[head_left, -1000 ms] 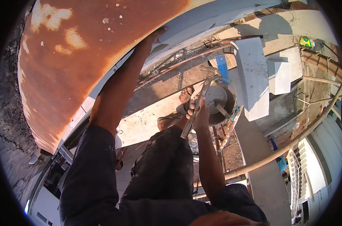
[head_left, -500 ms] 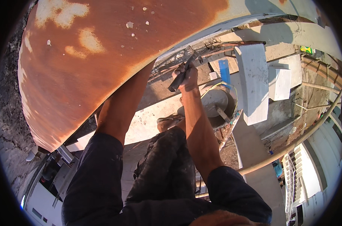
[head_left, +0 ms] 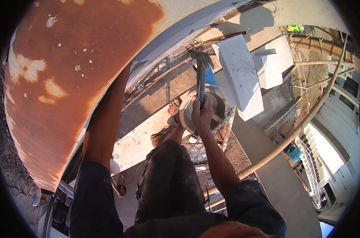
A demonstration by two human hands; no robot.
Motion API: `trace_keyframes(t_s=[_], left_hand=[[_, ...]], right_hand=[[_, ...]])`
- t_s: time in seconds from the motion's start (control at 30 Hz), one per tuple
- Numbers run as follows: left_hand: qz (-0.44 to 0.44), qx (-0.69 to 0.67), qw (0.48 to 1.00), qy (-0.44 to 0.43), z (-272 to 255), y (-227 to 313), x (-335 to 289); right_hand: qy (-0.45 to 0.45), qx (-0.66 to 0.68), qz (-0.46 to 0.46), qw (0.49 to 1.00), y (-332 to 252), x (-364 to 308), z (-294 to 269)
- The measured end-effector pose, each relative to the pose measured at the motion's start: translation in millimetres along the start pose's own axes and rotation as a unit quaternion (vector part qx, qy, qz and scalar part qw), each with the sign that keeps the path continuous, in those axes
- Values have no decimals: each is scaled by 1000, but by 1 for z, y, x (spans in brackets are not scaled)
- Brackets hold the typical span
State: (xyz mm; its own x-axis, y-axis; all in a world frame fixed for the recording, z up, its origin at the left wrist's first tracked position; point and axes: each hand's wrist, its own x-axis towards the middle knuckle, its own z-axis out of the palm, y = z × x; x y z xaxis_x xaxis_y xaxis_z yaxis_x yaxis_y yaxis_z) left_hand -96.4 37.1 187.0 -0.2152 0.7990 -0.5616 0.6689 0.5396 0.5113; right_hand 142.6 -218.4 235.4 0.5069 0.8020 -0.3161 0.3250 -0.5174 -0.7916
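My right hand (head_left: 202,115) is wrapped round the dark handle of a hammer (head_left: 201,79), with the metal head up and away from me. The hammer stands apart from a large orange-brown, rust-coloured panel (head_left: 92,75) with pale patches and small white specks, which fills the upper left. My left forearm (head_left: 106,123) reaches up along the panel's edge and passes behind it. The panel hides my left hand, so its fingers and anything in them cannot be seen.
Below, my feet are on a pale plank (head_left: 134,146). A round bucket (head_left: 185,115) stands behind my right hand, beside a blue object (head_left: 210,77). White blocks (head_left: 239,75) lie to the right. A long bamboo pole (head_left: 283,163) curves across the right side.
My right hand has turned the hammer from a slant to nearly upright and moved it away from the panel. The whole view has shifted, and my left hand stays hidden.
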Motion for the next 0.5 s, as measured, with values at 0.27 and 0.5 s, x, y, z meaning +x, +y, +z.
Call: trace_keyframes(t_s=[0.27,0.5], left_hand=[[311,-41,943,114,36,-26,-166],[29,241,944,-225,67,-168,-196]], right_hand=[[68,-260,227,936,112,75,-130],[86,-396,120,906,246,137,-180]])
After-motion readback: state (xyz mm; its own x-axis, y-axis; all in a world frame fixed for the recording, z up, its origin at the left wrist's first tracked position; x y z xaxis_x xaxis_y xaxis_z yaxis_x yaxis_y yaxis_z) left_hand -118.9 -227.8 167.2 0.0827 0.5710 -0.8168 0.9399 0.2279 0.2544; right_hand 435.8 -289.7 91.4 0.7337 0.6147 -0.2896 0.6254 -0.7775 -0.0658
